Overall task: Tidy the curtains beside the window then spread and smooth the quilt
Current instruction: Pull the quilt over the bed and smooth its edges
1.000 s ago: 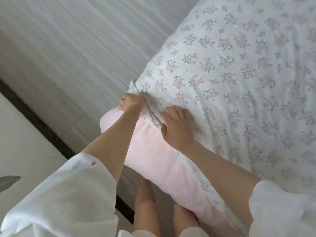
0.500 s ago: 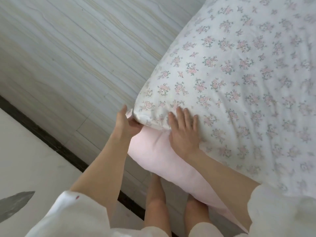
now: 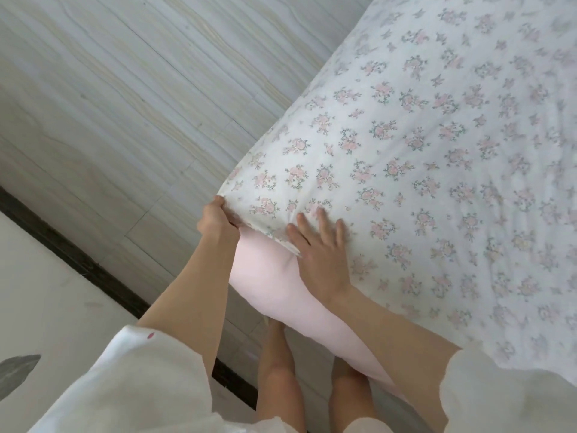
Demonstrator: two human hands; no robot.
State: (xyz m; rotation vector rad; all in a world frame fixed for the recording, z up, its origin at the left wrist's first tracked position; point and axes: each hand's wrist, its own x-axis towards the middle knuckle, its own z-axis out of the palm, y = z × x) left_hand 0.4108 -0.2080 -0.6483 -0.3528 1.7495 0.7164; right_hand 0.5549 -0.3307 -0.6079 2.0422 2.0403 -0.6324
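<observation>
A white quilt [image 3: 421, 145] printed with small pink flowers covers the bed and fills the right of the head view. Its near corner lies over a plain pink layer [image 3: 274, 279] that hangs down the bed's side. My left hand [image 3: 215, 215] pinches that corner at its very tip, fingers curled round the fabric. Just to the right, my right hand [image 3: 318, 242] lies flat on the quilt with fingers spread, pressing down beside the edge. No curtain or window is in view.
Pale wood-look floor boards [image 3: 131, 98] run along the bed's left side. A dark strip [image 3: 78, 264] divides them from a white surface [image 3: 40, 292] at lower left. My bare legs [image 3: 278, 370] stand close against the bed's corner.
The quilt corner has been drawn down over the pink layer and now lies flatter. My right hand has spread its fingers and slid further onto the quilt. My left hand keeps its pinch.
</observation>
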